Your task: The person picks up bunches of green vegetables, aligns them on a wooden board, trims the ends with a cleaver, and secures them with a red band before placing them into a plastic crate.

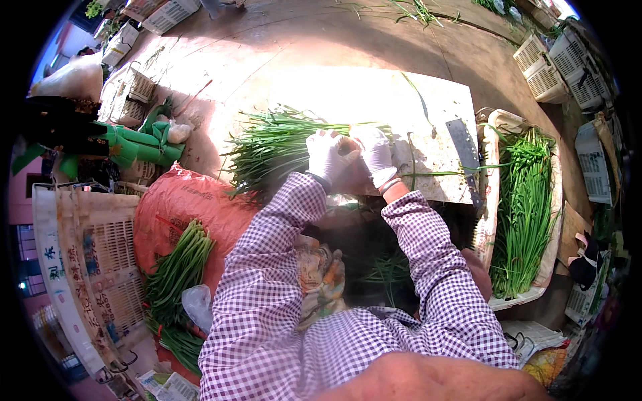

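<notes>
A loose-leaved bunch of garlic chives [271,144] lies across a pale board [441,100], its green tips fanned to the left. Over the stem part of the bunch, my left hand [326,155] is closed, in a thin white glove. Close beside it on the right, my right hand [374,155], gloved too, grips the stem end with curled fingers. Between the hands, the fingertips partly hide the stems, and I cannot make out any tie there. A flat dark metal blade [461,144] rests on the board's right side.
Right of the board stands a white basket [493,267] full of chives [525,207]. At left, tied green bunches [177,267] lie on a red sack [170,194], beside a white crate [110,267]. A green wrapped bundle [134,144] sits far left; more crates [540,67] stand at far right.
</notes>
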`<action>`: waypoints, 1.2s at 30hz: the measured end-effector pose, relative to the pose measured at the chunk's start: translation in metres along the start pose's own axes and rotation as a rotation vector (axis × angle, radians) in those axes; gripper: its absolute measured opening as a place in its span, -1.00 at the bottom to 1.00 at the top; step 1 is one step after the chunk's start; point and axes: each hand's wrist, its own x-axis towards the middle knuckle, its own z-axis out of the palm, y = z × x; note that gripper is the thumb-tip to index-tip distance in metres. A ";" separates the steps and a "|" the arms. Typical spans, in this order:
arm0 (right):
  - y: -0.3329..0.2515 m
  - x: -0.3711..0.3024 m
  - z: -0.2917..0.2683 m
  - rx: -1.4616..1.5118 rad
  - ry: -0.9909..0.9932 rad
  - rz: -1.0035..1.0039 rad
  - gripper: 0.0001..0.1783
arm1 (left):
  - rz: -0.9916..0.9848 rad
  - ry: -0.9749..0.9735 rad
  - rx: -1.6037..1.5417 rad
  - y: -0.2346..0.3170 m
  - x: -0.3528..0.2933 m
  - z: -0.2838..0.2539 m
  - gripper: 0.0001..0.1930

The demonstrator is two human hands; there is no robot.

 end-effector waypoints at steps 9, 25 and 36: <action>-0.004 0.008 -0.007 -0.042 0.033 -0.054 -0.72 | 0.044 0.089 -0.137 -0.006 0.011 0.005 -0.89; 0.011 0.085 -0.006 -0.199 -0.201 0.205 -0.83 | -0.297 -0.577 -0.374 -0.057 0.143 0.052 -0.90; -0.030 0.066 -0.021 -0.216 0.000 -0.315 -1.00 | -0.386 -0.201 -0.972 -0.098 0.091 0.114 -0.89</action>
